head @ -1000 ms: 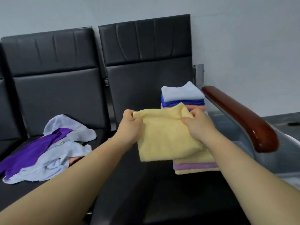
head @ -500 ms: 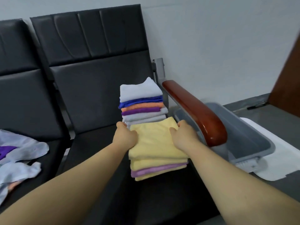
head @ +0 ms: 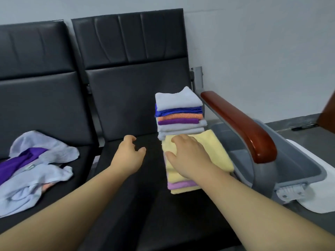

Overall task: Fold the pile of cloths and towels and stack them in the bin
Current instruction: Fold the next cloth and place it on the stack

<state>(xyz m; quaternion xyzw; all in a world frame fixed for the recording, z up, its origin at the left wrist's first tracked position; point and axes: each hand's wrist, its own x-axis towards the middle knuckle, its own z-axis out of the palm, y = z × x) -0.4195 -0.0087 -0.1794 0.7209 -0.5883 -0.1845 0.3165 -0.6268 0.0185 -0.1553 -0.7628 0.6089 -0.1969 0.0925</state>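
The black bench [head: 126, 205] holds a tall stack [head: 179, 116], a low stack [head: 220, 154] and loose cloths [head: 45, 165].

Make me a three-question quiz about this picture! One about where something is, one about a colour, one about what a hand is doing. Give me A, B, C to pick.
1. Where is the grey bin?
A) on the left seat
B) on the right, past the wooden armrest
C) on a stack

2. What colour is the folded cloth under the right hand?
A) yellow
B) green
C) red

3. What is the left hand doing?
A) gripping a towel
B) reaching into the bin
C) hovering open, holding nothing

1 B: the bin sits beyond the armrest.
2 A: the hand lies flat on yellow.
3 C: its fingers hang loose above the black seat.
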